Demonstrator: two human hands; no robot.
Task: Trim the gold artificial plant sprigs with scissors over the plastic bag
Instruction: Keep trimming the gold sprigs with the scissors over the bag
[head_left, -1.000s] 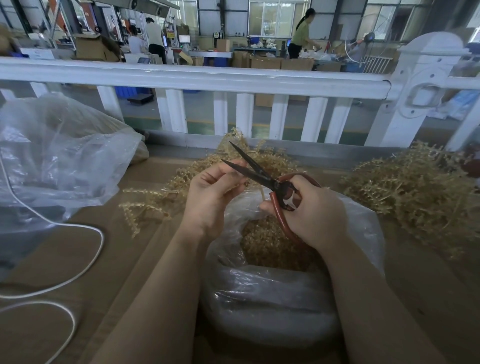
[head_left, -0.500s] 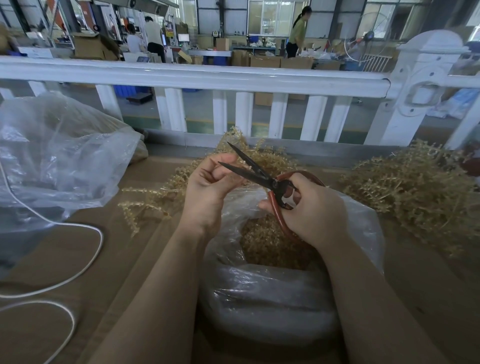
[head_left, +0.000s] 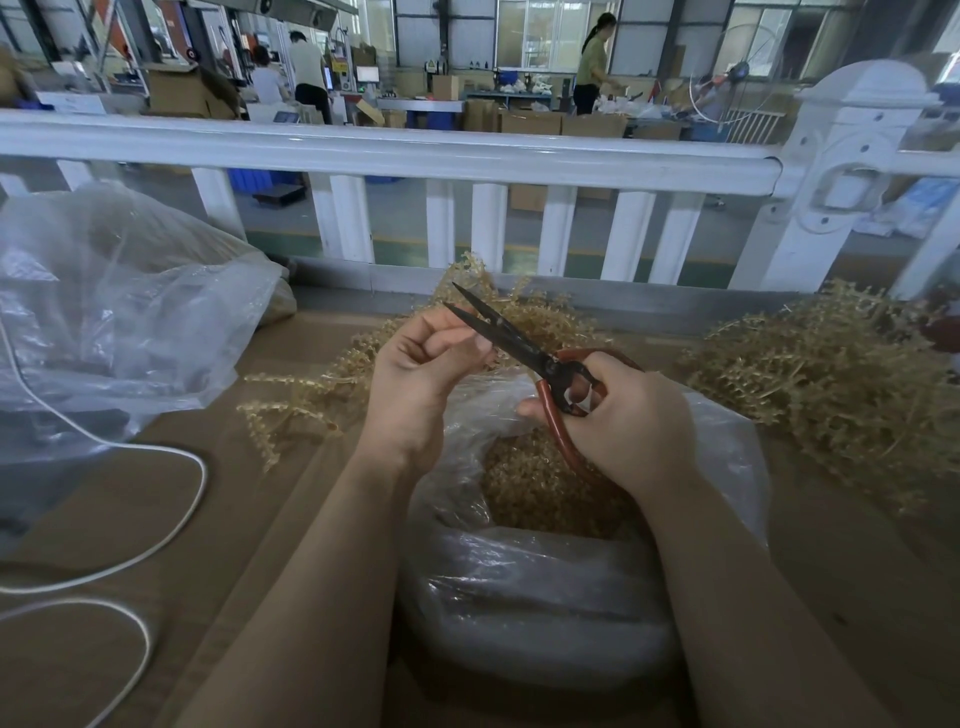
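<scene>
A: What is seen around the work, and what stands in the way?

B: A white fence (head_left: 384, 156) is seen at the far side, with a hall and boxes behind it. A white cable (head_left: 171, 519) is laid at the near left, and a big clear bag (head_left: 119, 312) is placed at the far left.

A: And the surface?

B: A brown table (head_left: 234, 519) is used. Gold sprigs (head_left: 831, 384) are piled at the right; more are spread at the centre, partly hidden by the hands.

A: The container?

B: A plastic bag (head_left: 519, 597) is opened at the near centre, and gold cuttings (head_left: 530, 483) are held inside.

A: The hands?

B: The scissors (head_left: 524, 348) are gripped by the right hand (head_left: 623, 421), blades parted, above the bag. The left hand (head_left: 421, 374) is curled at the blades; whether a sprig is pinched cannot be told.
</scene>
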